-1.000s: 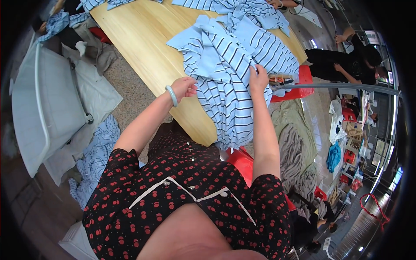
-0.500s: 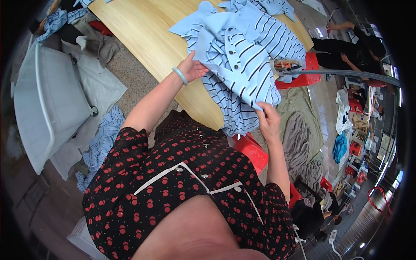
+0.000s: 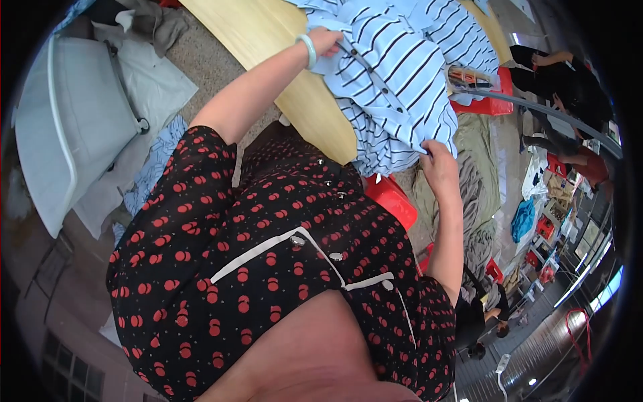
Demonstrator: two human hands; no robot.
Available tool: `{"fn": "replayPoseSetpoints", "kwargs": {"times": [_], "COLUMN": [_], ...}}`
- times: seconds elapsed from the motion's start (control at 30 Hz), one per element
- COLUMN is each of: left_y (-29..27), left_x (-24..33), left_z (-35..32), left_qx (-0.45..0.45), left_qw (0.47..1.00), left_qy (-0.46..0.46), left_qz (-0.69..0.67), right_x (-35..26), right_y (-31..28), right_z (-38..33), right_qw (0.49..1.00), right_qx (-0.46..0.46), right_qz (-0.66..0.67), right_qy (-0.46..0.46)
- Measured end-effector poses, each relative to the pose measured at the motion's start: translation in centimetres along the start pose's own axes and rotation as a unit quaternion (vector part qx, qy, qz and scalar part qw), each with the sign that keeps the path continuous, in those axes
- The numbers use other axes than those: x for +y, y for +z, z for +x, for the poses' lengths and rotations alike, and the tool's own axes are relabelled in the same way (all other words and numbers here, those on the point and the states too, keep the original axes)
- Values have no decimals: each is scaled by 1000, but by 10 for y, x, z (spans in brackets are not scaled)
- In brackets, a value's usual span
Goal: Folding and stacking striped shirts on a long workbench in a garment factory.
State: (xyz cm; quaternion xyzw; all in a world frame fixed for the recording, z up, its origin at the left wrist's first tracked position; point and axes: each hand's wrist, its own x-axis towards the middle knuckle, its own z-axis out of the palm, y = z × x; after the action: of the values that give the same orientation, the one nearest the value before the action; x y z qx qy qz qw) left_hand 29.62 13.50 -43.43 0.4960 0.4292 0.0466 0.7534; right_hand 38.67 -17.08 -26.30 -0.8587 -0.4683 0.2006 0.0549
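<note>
A light blue polo-style shirt [image 3: 395, 60] with dark stripes lies spread over the wooden table [image 3: 268, 40], its dark-buttoned front strip running slantwise down the middle. My left hand [image 3: 326, 41], with a pale bangle on the wrist, is closed on the shirt's edge near the top of that strip. Lower right, my right hand [image 3: 439, 166] pinches the lower edge of the shirt between thumb and fingers. More striped cloth [image 3: 382, 151] lies bunched under the shirt and hangs past the table's near end.
A clear box of small tools [image 3: 472, 79] sits on a red stool [image 3: 492, 100] right of the table. A red stool [image 3: 392, 199] stands under the near end. Left, a grey wheeled bin [image 3: 87, 127] stands beside striped cloth [image 3: 157, 161] on the floor. People work at the far right.
My left hand was open beside the shirt; it has moved up and right and closed on the shirt's edge. The button strip now lies more slanted. My right hand keeps its pinch.
</note>
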Motion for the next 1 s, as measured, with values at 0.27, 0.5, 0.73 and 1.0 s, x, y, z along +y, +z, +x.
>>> {"fn": "replayPoseSetpoints", "kwargs": {"times": [0.27, 0.5, 0.73, 1.0], "left_y": [-8, -15, -17, -26], "left_x": [8, -1, 7, 14], "left_z": [1, 5, -2, -13], "left_qx": [-119, -47, -43, -109], "left_qw": [980, 995, 999, 993], "left_qy": [-56, -11, -6, 28], "left_qz": [-150, -91, 30, 44], "right_x": [-99, -71, -66, -62], "right_y": [99, 174, 177, 187], "right_z": [83, 160, 150, 168], "right_qw": [980, 979, 951, 988], "right_qx": [46, 131, 185, 27], "right_qz": [-6, -69, -154, -57], "right_qy": [-195, -142, -197, -139]}}
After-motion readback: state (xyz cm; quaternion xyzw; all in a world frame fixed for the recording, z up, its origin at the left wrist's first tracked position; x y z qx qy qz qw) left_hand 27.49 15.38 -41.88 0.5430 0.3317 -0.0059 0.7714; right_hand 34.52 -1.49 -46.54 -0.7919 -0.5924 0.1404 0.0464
